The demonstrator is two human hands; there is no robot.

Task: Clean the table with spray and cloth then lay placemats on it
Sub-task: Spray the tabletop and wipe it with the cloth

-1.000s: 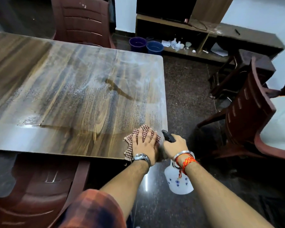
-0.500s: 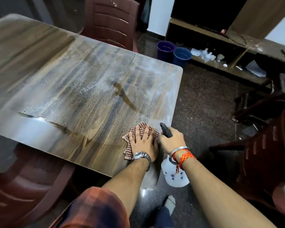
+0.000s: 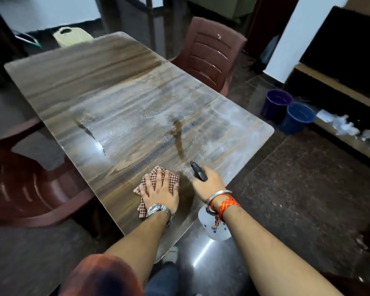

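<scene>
A wood-grain table (image 3: 120,99) carries a misty wet film over its near half. My left hand (image 3: 160,189) lies flat, fingers spread, pressing a red-and-white checked cloth (image 3: 153,175) onto the table close to its near edge. Just to the right, my right hand (image 3: 207,182) grips a spray bottle (image 3: 214,228) by its black nozzle head, which points out over the table. The bottle's clear white body hangs below my wrist, beside the table's edge. No placemats are in view.
Dark red plastic chairs stand at the left (image 3: 30,189) and at the far side (image 3: 212,56). Two blue buckets (image 3: 286,112) sit on the floor at the right, by a low shelf (image 3: 340,124) with white clutter. A pale plastic can (image 3: 72,36) stands beyond the table.
The view has swung left, showing more of the table's length. Both hands stay together near the table's edge; the cloth and the bottle keep their grip and relative places.
</scene>
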